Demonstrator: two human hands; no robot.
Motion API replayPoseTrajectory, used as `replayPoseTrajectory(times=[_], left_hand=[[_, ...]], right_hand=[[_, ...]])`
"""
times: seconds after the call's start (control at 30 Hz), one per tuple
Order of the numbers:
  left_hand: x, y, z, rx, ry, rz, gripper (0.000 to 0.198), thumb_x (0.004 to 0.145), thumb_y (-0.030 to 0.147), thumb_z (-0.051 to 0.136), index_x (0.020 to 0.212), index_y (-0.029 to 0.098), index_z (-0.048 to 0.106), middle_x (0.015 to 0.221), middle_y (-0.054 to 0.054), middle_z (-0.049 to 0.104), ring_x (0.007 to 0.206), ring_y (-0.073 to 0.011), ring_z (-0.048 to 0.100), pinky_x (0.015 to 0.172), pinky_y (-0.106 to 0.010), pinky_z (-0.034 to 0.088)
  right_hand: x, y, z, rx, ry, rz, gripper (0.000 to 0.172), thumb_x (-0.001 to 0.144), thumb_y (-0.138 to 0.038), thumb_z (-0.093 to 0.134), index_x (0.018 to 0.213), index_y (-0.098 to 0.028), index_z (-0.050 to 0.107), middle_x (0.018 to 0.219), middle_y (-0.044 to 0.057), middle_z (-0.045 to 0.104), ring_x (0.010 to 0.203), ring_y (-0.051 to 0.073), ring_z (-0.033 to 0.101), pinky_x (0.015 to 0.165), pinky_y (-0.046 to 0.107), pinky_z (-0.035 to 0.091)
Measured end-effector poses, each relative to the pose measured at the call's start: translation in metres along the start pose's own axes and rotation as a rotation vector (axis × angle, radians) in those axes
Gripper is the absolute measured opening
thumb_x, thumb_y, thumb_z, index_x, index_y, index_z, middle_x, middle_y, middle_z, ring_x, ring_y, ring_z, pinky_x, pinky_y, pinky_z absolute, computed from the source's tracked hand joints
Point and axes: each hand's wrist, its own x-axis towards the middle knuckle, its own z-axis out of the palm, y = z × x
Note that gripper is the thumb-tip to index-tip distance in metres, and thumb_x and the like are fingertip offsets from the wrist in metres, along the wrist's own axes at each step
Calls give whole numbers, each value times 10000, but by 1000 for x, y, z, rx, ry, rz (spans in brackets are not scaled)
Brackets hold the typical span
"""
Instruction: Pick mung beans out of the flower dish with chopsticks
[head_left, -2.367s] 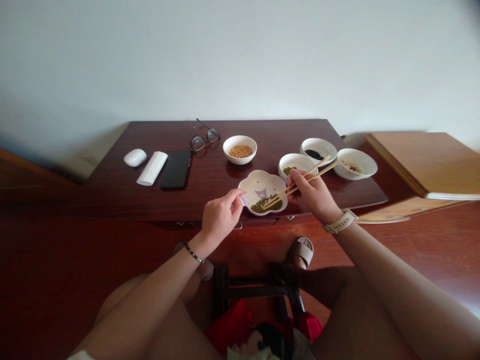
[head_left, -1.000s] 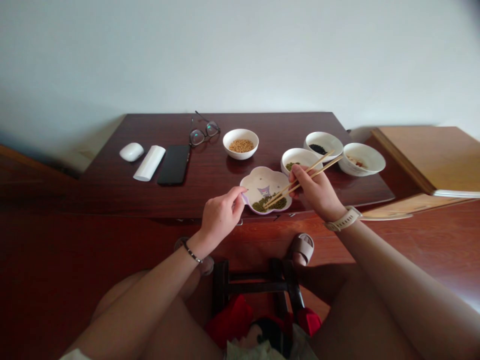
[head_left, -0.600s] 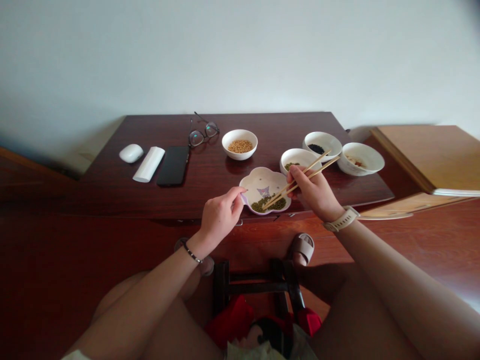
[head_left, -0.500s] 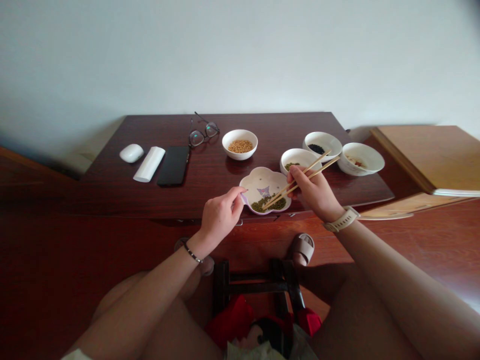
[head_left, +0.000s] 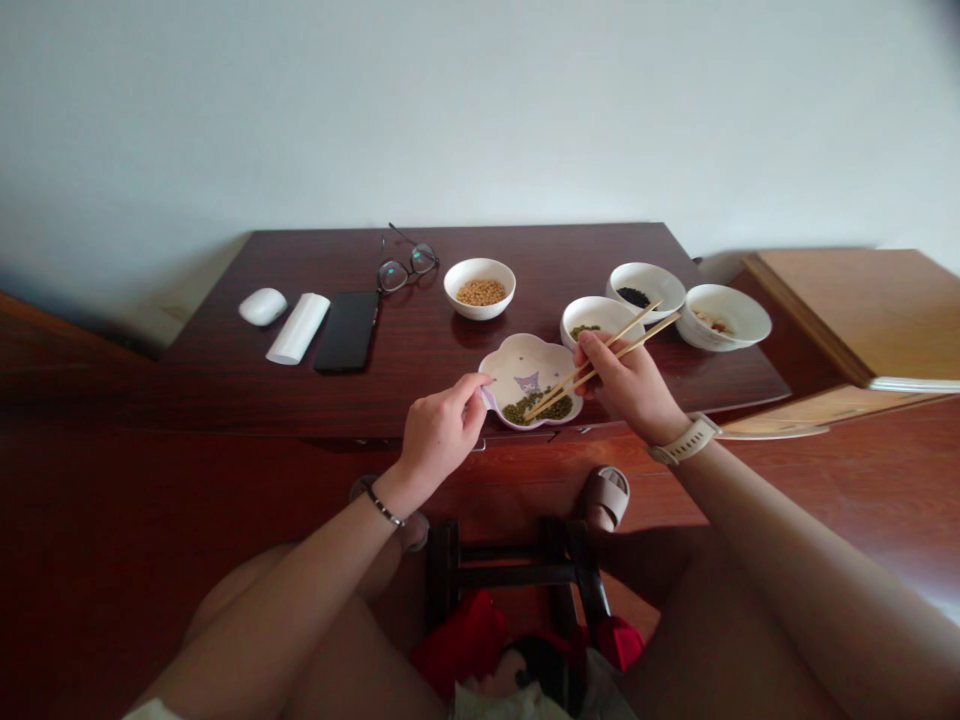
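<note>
Chopsticks (head_left: 577, 378) pinched in the right hand (head_left: 628, 388), fingers (head_left: 592, 350) closed narrow around both wooden sticks, tips down among green mung beans (head_left: 537, 408) on the lower part of a flower-shaped plate (head_left: 517, 358) with a small cartoon figure printed at its centre. Plate on a dark wooden table (head_left: 420, 400), near the edge closest to the person. Left hand (head_left: 439, 430) just beside the plate, fingers (head_left: 469, 392) curled and touching its left rim, though a firm grip there impossible to make out from this view. Just behind the plate and to the right, a white bowl of mung beans (head_left: 600, 322), then a white bowl of black beans (head_left: 646, 288) and a white bowl with a few reddish bits (head_left: 724, 318). Farther left, a white bowl of soybeans (head_left: 480, 288), eyeglasses (head_left: 405, 270), a black phone (head_left: 346, 332), a white case (head_left: 298, 328) and a white computer mouse (head_left: 262, 306), all well apart from the hands.
</note>
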Motion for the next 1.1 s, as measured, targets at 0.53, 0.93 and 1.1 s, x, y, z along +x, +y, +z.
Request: replayPoseTrajectory(times=[0.53, 0.93, 1.1], left_hand=[[1, -3, -2, 27, 13, 21, 288, 1079, 217, 537, 1263, 239, 757, 917, -35, 844, 684, -168, 750, 641, -265, 501], [1, -1, -1, 15, 28, 18, 276, 1072, 210, 539, 1231, 228, 764, 851, -29, 822, 640, -158, 714, 623, -270, 468], [1, -1, -2, 7, 12, 14, 285, 1081, 218, 522, 1245, 229, 756, 856, -31, 820, 641, -161, 708, 628, -274, 467]], right_hand=[[-3, -5, 1, -13, -16, 23, 474, 1003, -658, 650, 805, -230, 601, 623, 0, 601, 523, 145, 604, 452, 255, 423], [-5, -8, 2, 6, -24, 22, 485, 987, -671, 669, 796, -231, 599, 631, -6, 590, 523, 139, 592, 470, 259, 457], [-4, -7, 3, 9, -11, 25, 489, 976, -682, 679, 796, -233, 614, 638, -3, 593, 517, 142, 594, 459, 263, 450]])
